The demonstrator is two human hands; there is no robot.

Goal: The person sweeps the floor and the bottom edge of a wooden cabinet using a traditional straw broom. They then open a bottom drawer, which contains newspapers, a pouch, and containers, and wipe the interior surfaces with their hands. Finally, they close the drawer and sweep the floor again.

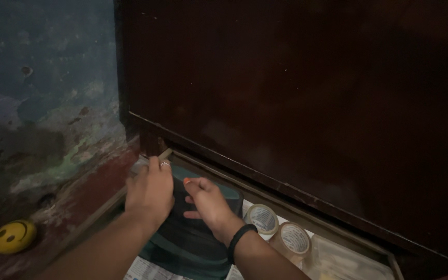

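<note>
1. My left hand (pixel 150 191) lies flat, fingers spread, on the far left corner of a dark green folded cloth (pixel 193 233). It presses rather than grips, and a ring shows on one finger.
2. My right hand (pixel 207 202) rests on the same cloth just to the right, fingers partly curled on the top fold. I cannot tell whether it pinches the fabric or only touches it. A black band (pixel 239 241) sits on that wrist.
3. The cloth lies directly under both hands in the left end of an open drawer (pixel 338 228), on printed paper lining (pixel 146 270). Its long side runs from me toward the drawer's back edge. Both hands are on it, the left nearer the back left corner.
4. To the right of the cloth, two rolls of clear tape (pixel 278 231) stand side by side, touching, with a clear plastic box (pixel 348 262) beyond them.
5. A dark wooden cabinet front (pixel 312 93) rises above the drawer.
6. Well to the left, a yellow smiley ball (pixel 14 236) lies on the worn floor (pixel 79 192).
</note>
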